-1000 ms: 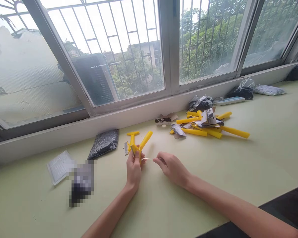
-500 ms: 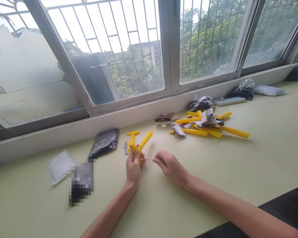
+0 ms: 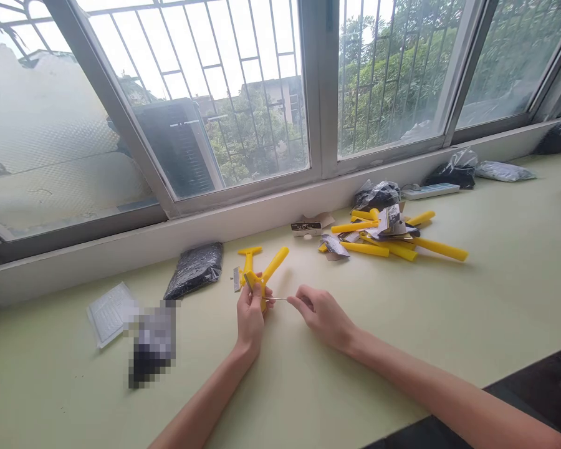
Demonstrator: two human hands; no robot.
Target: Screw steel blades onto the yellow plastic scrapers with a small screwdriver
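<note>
In my left hand point(image 3: 250, 319) is a yellow scraper point(image 3: 275, 264), its handle pointing up and to the right; my fingers close around the head end and hide part of it. My right hand point(image 3: 326, 316) is closed on what looks like a slim screwdriver point(image 3: 279, 299). Its thin metal shaft runs left to the scraper head, and the tip and grip are hidden by my fingers. Just behind my left hand lies a second yellow scraper point(image 3: 249, 256) with a metal blade point(image 3: 236, 279) at its side.
A pile of yellow scrapers point(image 3: 378, 249) with card packaging lies at the back right, near a torn card point(image 3: 306, 229). Dark bagged packets point(image 3: 195, 269) and a clear packet point(image 3: 112, 315) are on the left. A power strip point(image 3: 432, 191) runs along the window wall.
My right hand has turned slightly around the shaft, its knuckles shifting a little. My left hand and the scraper in it stay in place.
</note>
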